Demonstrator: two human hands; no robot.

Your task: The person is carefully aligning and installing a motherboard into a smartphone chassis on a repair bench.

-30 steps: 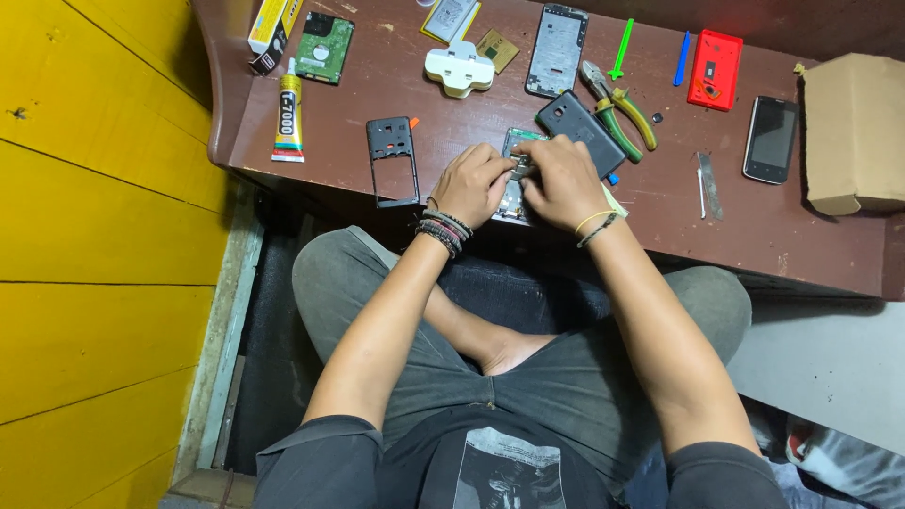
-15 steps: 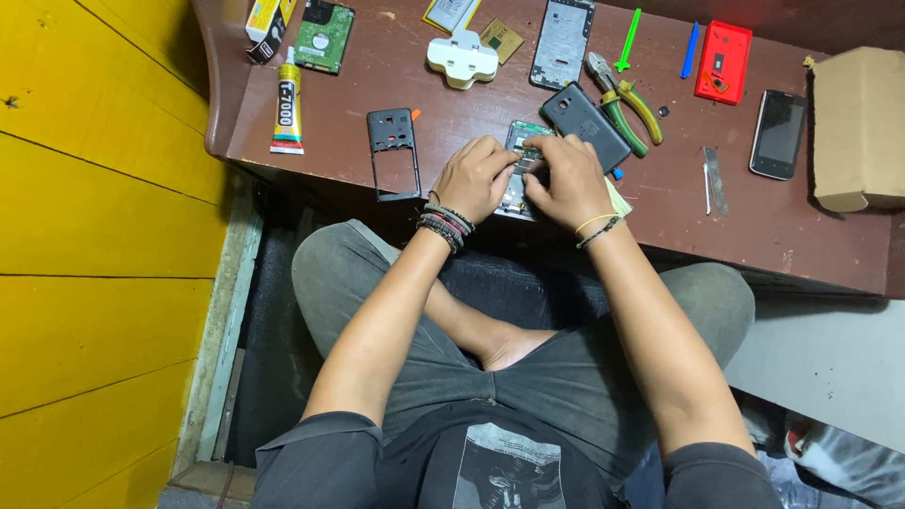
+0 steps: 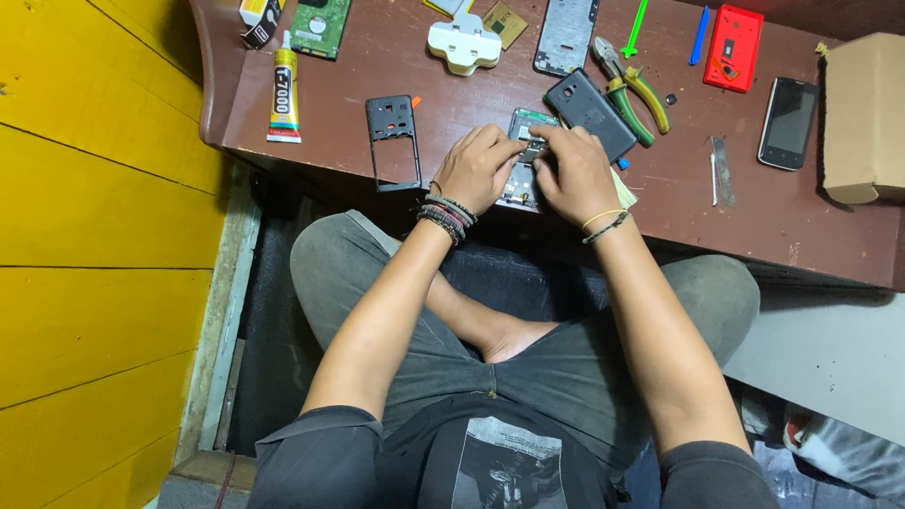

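An opened phone body with a green circuit board [image 3: 524, 151] lies near the front edge of the brown wooden table [image 3: 452, 104]. My left hand [image 3: 479, 168] rests on its left side, fingers curled on it. My right hand [image 3: 577, 172] presses on its right side, fingertips meeting the left hand's over the board. A dark phone back cover [image 3: 589, 111] lies just behind my right hand. A black phone frame [image 3: 394, 139] lies to the left of my left hand.
A glue tube [image 3: 283, 87], green circuit board [image 3: 320, 24], white plastic part [image 3: 464, 42], grey phone chassis [image 3: 566, 36], pliers [image 3: 632, 90], red cover [image 3: 732, 47], black phone [image 3: 788, 109], tweezers [image 3: 718, 170] and cardboard box [image 3: 865, 118] are on the table. A yellow wall [image 3: 94, 236] stands left.
Both hands stay on the opened phone; the fingers have shifted slightly on it. The view has shifted a little.
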